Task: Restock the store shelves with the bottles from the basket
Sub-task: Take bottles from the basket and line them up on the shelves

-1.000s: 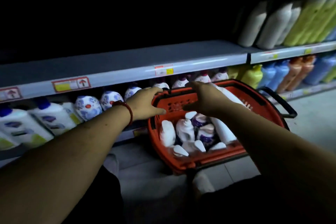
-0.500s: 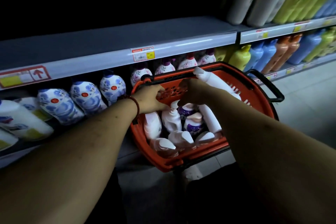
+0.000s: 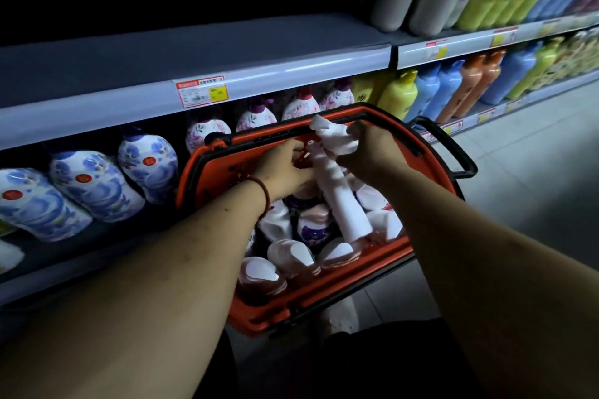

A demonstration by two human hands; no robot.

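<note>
Though gripped, bottle [image 3: 340,194] cap-end up

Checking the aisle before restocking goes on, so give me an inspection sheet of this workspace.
Surface: grey shelf, bare on the near stretch.
Job's things: orange basket full of bottles; tall white bottle tilted, top above the rim.
Clutter: nothing seen.
Grippers: right hand grips the white bottle's top; left hand at its neck, grip unclear.
Cables: nothing seen.
Surroundings: blue-patterned bottles below; yellow, blue and orange bottles to the right; tiled floor.
</note>
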